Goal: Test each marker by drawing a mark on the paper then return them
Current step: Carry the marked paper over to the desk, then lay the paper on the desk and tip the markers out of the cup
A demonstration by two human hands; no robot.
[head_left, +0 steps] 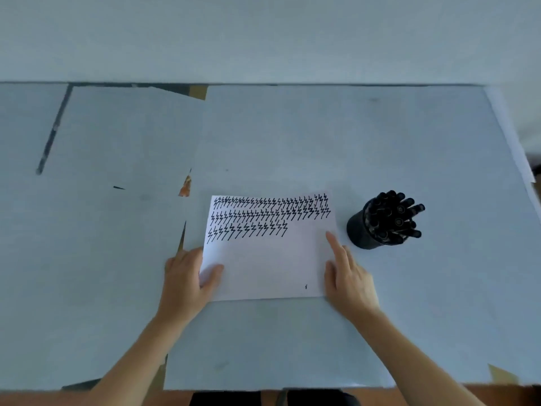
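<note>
Pale table (292, 142): paper (269, 265) pinned by flat, empty left hand (184, 276) and right hand (348, 276), index extended; markers (392, 215) in cup (358, 232) nearby.

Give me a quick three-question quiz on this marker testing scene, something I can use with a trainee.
1. True or false: one of the hands is holding a marker.
2. How many complete or partial rows of zigzag marks are on the paper? A) one B) three C) five
3. On which side of the paper does the black cup of markers stand, the left hand's or the right hand's?

Key:
1. False. Both hands rest empty at the paper's lower corners.
2. B. Two full rows and a shorter third row.
3. The right hand's side, apart from the paper's edge.
</note>
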